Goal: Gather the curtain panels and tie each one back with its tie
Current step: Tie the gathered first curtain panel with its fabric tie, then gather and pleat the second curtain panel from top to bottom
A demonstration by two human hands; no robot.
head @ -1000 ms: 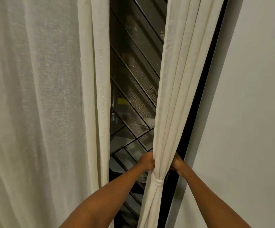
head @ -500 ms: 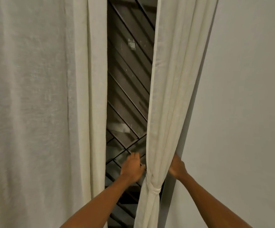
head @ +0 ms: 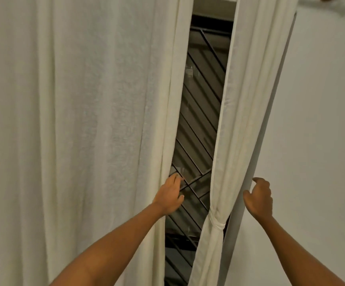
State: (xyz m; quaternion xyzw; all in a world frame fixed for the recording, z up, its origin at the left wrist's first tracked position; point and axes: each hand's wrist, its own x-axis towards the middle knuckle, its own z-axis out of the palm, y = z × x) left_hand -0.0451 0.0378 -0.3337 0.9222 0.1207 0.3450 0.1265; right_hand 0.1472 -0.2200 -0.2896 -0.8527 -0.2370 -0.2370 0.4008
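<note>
Loosely curled, the fingers [head: 259, 181] of the right hand [head: 258, 198] hold nothing. They hang just beside the outer edge of the right curtain panel [head: 248, 100], in front of the wall [head: 322, 141], and look clear of the cloth. The fingers [head: 174, 178] of the left hand [head: 168, 195] are fairly straight and a little spread. Their tips are in front of the window grille [head: 198, 131], right at the inner hem of the left curtain panel [head: 85, 120]. Whether they touch that hem I cannot tell, but they are not closed round it.

Further out, the right curtain panel is drawn into a narrow bundle and bound by its tie [head: 217, 222], which sits a little below both hands and looks snug. The left curtain panel hangs wide and flat, not gathered at all, and no tie for it shows anywhere in view. The dark grille fills the gap between the two panels.

By my reading, the first panel is finished, with neither hand on it, and the work is turning to the second. The next move calls for the left hand to catch the hem and draw the cloth leftward into folds. The right hand would have to cross the gap to help bunch it. This fabric looks thin and limp, so one hand will likely need to keep the bunch pinched while the other finds the second tie and wraps it.
</note>
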